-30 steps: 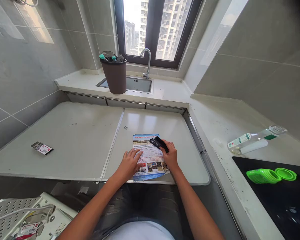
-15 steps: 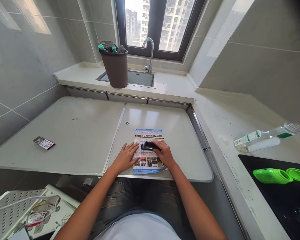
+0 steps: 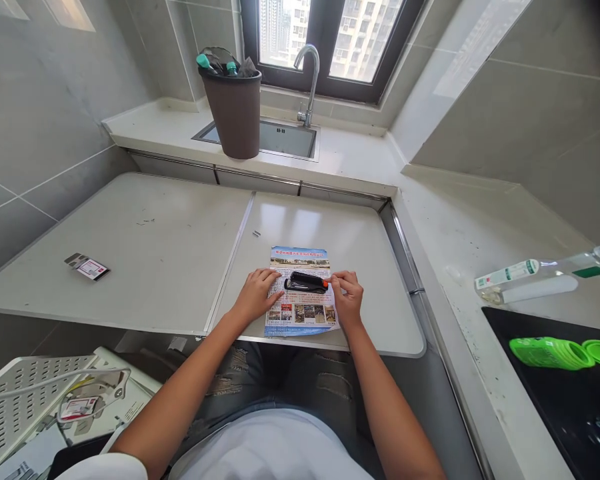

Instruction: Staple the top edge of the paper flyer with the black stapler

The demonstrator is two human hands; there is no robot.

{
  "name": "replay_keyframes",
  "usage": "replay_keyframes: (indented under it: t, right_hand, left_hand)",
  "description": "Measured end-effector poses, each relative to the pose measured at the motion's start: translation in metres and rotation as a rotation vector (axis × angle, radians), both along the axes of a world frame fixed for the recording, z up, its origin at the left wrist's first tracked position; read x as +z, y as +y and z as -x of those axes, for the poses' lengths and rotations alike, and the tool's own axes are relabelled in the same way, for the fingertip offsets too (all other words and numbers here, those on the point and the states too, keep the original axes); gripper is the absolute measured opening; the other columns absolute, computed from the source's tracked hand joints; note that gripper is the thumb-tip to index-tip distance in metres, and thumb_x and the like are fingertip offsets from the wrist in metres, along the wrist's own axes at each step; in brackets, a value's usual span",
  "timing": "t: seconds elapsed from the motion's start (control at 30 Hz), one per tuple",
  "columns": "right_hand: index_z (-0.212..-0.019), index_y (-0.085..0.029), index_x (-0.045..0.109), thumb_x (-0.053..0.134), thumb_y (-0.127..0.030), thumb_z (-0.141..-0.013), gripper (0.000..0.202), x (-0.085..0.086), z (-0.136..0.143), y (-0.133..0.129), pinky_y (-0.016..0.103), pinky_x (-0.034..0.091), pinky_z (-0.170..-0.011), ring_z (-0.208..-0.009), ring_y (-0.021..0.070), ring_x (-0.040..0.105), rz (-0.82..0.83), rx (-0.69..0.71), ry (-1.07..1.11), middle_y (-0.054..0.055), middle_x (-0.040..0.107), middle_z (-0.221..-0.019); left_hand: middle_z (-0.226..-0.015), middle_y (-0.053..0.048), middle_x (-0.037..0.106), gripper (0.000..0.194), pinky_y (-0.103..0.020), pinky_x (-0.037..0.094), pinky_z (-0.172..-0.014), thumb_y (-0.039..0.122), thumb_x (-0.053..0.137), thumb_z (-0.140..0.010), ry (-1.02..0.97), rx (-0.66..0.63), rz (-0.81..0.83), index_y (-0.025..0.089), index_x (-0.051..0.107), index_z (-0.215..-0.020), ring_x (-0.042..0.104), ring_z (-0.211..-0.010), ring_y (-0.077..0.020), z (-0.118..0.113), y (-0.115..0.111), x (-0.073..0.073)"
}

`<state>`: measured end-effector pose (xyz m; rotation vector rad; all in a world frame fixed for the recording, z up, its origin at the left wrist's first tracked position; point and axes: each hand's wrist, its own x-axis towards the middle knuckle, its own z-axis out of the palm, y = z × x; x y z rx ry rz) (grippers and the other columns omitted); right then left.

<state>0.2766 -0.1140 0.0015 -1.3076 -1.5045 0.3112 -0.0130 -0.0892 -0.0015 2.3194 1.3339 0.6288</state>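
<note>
A black stapler (image 3: pixel 306 283) with an orange rear end lies across a printed leaflet (image 3: pixel 300 320), which rests on the white folding table (image 3: pixel 190 267). At the stapler's orange end, the thumb and fingers of my right hand (image 3: pixel 347 296) pinch together. My left hand (image 3: pixel 256 293) lies on the leaflet's left edge, fingers stretched out, with the tips close to the stapler's front. Two small strips of staples (image 3: pixel 257 234) lie on the table beyond the leaflet.
A small staple package (image 3: pixel 88 267) lies on the table's left half. A brown bin (image 3: pixel 234 117) stands at the sink's (image 3: pixel 290 140) edge. On the right counter are a clear bottle (image 3: pixel 545 272) and a green container (image 3: pixel 550 352). A white perforated rack (image 3: pixel 30 393) stands lower left.
My right hand has drawn back from over the stapler's body to its orange rear end, leaving the stapler uncovered. My left hand stays on the leaflet. The view has shifted slightly.
</note>
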Motion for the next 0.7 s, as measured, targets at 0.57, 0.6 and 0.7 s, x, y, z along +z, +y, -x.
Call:
replay_keyframes:
  t: [0.57, 0.6, 0.7]
  right_hand:
    - [-0.058, -0.025, 0.044, 0.056, -0.021, -0.103, 0.047, -0.012, 0.002, 0.011, 0.038, 0.041, -0.071, -0.072, 0.0203, 0.045, -0.018, 0.019, -0.139, 0.000, 0.058, -0.066]
    - [-0.058, -0.026, 0.044, 0.055, -0.021, -0.103, 0.047, -0.012, 0.002, 0.011, 0.038, 0.041, -0.070, -0.072, 0.0204, 0.045, -0.022, 0.019, -0.143, 0.000, 0.057, -0.066]
    - [-0.063, -0.025, 0.055, 0.055, -0.026, -0.107, 0.044, -0.009, 0.003, 0.011, 0.039, 0.046, -0.076, -0.075, 0.0214, 0.051, -0.034, 0.020, -0.136, 0.001, 0.063, -0.071]
  left_hand:
    - [-0.129, -0.008, 0.078, 0.027, -0.053, 0.045, -0.109, 0.031, 0.090, -0.087, -0.150, 0.065, 0.107, 0.026, 0.082, -0.113, 0.064, -0.126, -0.0348, -0.011, 0.021, -0.013]
    - [-0.129, -0.008, 0.078, 0.028, -0.053, 0.045, -0.108, 0.031, 0.090, -0.087, -0.148, 0.069, 0.106, 0.026, 0.082, -0.113, 0.064, -0.126, -0.0350, -0.011, 0.021, -0.014]
    - [-0.129, -0.009, 0.078, 0.025, -0.053, 0.044, -0.107, 0.029, 0.087, -0.089, -0.154, 0.055, 0.090, 0.026, 0.081, -0.114, 0.064, -0.126, -0.0354, -0.010, 0.021, -0.016]
